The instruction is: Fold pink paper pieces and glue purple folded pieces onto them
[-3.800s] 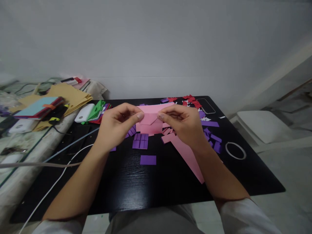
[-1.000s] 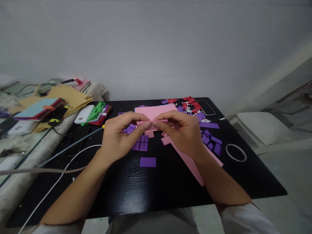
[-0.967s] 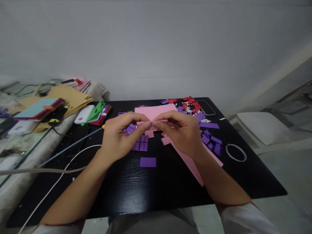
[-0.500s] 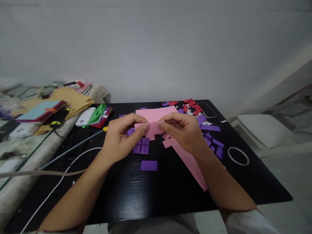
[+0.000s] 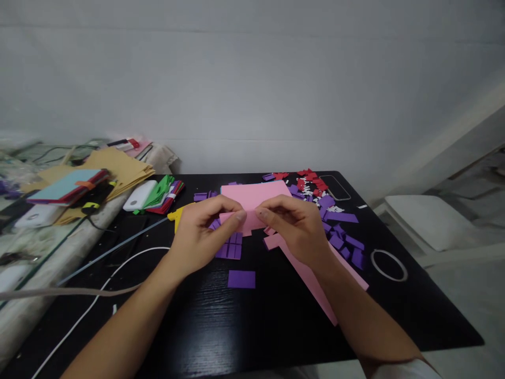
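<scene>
Thumb to finger, the left grip [image 5: 205, 226] and the right grip [image 5: 298, 223] are pinching narrowly on the pink slip [image 5: 249, 218] at the centre of the dial, apparently because a hold from both sides is steadying so small a piece. The slip is showing in front of the sheet [image 5: 256, 193], which is lying at twelve o'clock; I cannot tell whether they are touching. At six, a purple card [image 5: 241, 279] is lying flat on the worktop [image 5: 213, 326], probably for easy reach. Purple pieces [image 5: 351, 245] and a ring [image 5: 389, 265] are lying between three and four, likely to be out of the arms' way.
</scene>
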Demonstrator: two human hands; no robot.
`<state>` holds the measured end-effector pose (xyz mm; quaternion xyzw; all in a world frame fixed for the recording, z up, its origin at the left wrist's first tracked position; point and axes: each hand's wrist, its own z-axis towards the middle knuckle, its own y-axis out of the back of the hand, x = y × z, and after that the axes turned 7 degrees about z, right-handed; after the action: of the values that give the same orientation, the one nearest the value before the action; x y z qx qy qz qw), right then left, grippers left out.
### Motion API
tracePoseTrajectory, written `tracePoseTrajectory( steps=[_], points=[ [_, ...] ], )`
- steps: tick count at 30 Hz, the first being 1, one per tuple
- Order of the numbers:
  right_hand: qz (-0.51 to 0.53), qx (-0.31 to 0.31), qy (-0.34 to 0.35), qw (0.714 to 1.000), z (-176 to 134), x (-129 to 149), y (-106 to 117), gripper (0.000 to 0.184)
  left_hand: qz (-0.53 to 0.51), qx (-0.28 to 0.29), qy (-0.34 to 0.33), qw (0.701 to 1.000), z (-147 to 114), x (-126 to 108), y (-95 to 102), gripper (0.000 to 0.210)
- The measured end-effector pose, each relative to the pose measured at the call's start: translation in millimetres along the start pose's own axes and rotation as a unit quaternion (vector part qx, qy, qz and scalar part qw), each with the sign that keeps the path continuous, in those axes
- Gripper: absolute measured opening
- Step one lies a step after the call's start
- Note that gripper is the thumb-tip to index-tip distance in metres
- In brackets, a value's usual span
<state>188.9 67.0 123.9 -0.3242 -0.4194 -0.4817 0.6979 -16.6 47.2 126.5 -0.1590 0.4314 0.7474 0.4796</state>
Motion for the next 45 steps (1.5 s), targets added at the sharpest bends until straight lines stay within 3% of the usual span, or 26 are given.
tracePoseTrajectory(
  steps=[7,16,33,37,42,45],
  points=[
    [0.004,-0.022,-0.012,1.0,4.8,0.6,6.4,0.011,-0.039,0.0,0.034,0.999,1.2,4.5,8.7,0.011],
    [-0.01,0.018,-0.013,1.0,2.6,-0.1,3.3,0.014,-0.058,0.007,0.037,0.998,1.7,3.6,2.2,0.009],
    [-0.001,-0.016,-0.039,0.999,9.0,-1.1,13.1,0.019,-0.069,-0.008,0.053,0.996,6.9,7.4,6.0,0.008],
    [-0.006,0.048,-0.082,0.995,9.7,2.0,14.7,0.02,-0.015,-0.012,0.027,0.999,6.2,7.0,8.2,0.008],
    [0.002,0.125,-0.154,0.98,8.9,3.0,16.2,0.025,0.017,0.041,0.025,0.999,5.3,7.3,5.5,0.009],
    [0.033,0.157,-0.19,0.969,9.0,2.0,16.8,0.033,0.01,0.025,0.035,0.999,3.8,9.9,0.8,0.011]
  ],
)
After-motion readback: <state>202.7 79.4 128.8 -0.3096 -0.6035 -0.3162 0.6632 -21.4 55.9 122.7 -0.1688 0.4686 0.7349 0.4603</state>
